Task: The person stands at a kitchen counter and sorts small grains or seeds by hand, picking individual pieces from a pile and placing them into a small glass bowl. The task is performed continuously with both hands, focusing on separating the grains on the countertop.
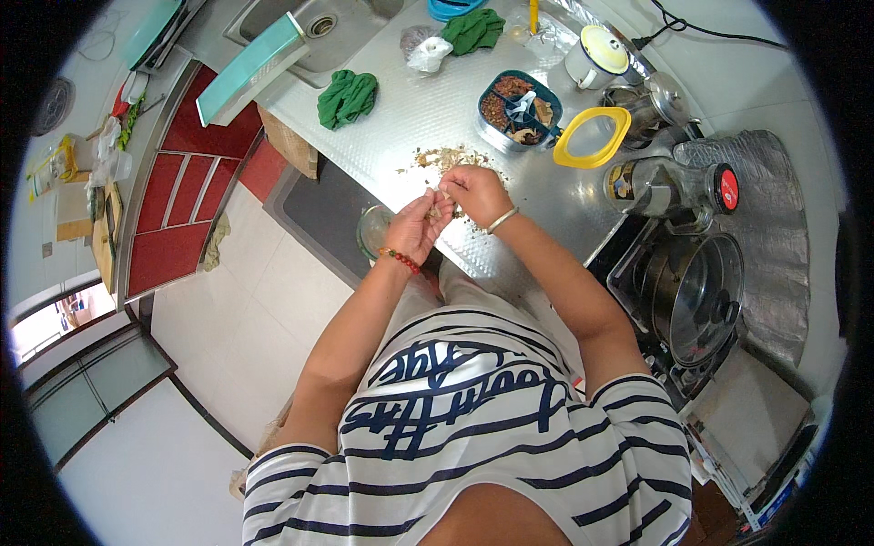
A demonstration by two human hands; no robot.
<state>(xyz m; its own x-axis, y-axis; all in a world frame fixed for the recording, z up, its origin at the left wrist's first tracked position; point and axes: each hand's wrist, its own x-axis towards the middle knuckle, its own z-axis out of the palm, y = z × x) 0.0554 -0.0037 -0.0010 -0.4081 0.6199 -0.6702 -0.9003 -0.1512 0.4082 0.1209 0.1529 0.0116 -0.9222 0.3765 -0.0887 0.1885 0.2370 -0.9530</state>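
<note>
My left hand is turned palm up in a loose cup, with small pale dry pieces in it. A red bead bracelet circles that wrist. My right hand, wearing a light bangle, meets the left fingertips and pinches a tiny pale bit that its fingers mostly hide. Just beyond both hands, a loose pile of pale and brown dry flakes lies scattered on the metallic counter covering. Below my left hand, a glass bowl shows partly past the counter edge.
A divided spice box stands ahead, beside a yellow-rimmed lid. Glass jar, enamel mug and lidded pot line the right. Green cloths lie near the sink. A turquoise-topped panel juts up at left.
</note>
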